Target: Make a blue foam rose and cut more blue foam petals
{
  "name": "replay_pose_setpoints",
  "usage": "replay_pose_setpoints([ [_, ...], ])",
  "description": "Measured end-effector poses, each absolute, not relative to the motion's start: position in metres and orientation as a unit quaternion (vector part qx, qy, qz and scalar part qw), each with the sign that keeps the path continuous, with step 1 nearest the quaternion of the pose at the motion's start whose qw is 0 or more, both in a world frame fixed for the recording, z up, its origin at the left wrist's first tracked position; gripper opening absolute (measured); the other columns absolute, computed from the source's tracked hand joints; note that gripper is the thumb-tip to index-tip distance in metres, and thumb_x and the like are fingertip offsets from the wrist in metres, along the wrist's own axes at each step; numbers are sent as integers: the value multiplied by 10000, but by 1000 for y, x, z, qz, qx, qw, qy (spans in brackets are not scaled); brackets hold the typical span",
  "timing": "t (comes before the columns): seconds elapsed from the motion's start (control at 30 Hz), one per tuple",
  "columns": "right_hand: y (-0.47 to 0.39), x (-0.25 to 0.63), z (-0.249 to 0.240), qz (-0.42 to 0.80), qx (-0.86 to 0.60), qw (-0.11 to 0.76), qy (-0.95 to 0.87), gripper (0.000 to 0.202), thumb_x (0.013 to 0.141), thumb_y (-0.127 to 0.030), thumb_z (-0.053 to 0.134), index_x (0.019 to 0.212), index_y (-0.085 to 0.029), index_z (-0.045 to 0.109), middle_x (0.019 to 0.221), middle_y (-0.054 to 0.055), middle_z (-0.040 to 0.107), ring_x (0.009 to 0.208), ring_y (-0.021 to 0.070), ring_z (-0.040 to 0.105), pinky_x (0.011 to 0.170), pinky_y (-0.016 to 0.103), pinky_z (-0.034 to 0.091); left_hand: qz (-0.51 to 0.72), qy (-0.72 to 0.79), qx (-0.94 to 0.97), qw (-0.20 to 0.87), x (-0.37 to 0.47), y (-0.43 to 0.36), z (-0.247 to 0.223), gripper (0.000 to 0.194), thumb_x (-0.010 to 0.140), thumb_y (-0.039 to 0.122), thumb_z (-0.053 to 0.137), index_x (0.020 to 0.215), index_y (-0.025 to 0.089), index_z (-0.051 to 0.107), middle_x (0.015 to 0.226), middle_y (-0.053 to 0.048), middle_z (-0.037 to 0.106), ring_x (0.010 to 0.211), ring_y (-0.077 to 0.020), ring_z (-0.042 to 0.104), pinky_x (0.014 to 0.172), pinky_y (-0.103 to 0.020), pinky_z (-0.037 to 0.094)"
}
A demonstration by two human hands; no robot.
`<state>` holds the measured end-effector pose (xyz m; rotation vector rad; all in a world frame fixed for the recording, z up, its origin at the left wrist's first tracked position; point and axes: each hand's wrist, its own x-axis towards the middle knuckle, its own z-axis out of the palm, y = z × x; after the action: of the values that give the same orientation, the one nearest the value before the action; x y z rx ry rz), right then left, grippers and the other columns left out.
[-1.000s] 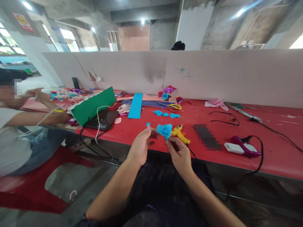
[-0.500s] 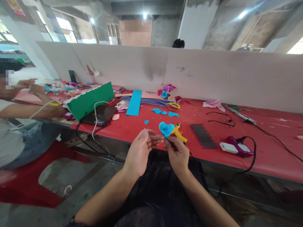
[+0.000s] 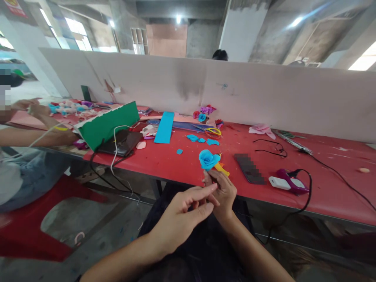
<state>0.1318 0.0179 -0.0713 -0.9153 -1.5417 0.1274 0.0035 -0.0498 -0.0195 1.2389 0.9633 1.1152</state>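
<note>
A blue paper flower [image 3: 208, 159] stands upright over the table's front edge, its petals spread. My right hand [image 3: 223, 192] is closed, pinching the flower's base; the stem is hidden by the fingers. My left hand [image 3: 185, 213] lies just below and to the left, thumb and fingers stretched out and apart, its fingertips overlapping my right hand; whether they touch it I cannot tell. Behind the flower lies a yellow glue gun [image 3: 222, 169], partly covered. Loose blue petals [image 3: 194, 138] rest farther back, and a single blue petal [image 3: 179, 151] lies nearer on the left.
On the red table [image 3: 182, 168] are a blue paper strip [image 3: 164, 127], yellow-handled scissors [image 3: 214, 132], a phone [image 3: 249, 168], glasses [image 3: 272, 147] and a purple power socket [image 3: 290, 182] with a cable. A green board [image 3: 108, 125] separates a co-worker's arm [image 3: 38, 137] at left.
My left hand has moved down and right from beside the flower to below it, across my right hand. The flower has tipped more upright, its petals appearing wider.
</note>
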Motion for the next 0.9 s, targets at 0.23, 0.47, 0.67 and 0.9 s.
replay_pose_setpoints([
  [0.23,16,136,-71,37,-399,623,-672,105,854,-199,598,859,-217,702,762,40,709,690,183,670,616,293,548,497,416,536,541,11,-44,-24,374,795,253,644,1168,238,653,971,-69,624,779,-163,529,727,-298,458],
  [0.47,20,138,-76,5,-406,631,-661,95,846,-187,618,856,-228,703,757,40,715,681,177,666,665,308,561,483,446,584,476,1,-54,-11,486,820,249,613,1304,255,571,880,-37,636,683,-127,495,678,-271,439],
  [0.67,17,135,-76,48,-400,636,-659,95,852,-174,596,846,-218,680,739,34,690,642,162,646,584,281,550,497,398,534,556,15,-42,-20,304,817,271,624,1115,217,648,958,-54,604,710,-117,491,661,-256,426],
  [0.9,17,135,-71,24,-404,638,-655,122,824,-141,591,833,-217,686,719,30,699,639,172,656,597,297,552,477,376,471,640,20,-49,-22,567,797,262,648,1346,273,505,1068,-66,587,722,-113,475,661,-253,416],
])
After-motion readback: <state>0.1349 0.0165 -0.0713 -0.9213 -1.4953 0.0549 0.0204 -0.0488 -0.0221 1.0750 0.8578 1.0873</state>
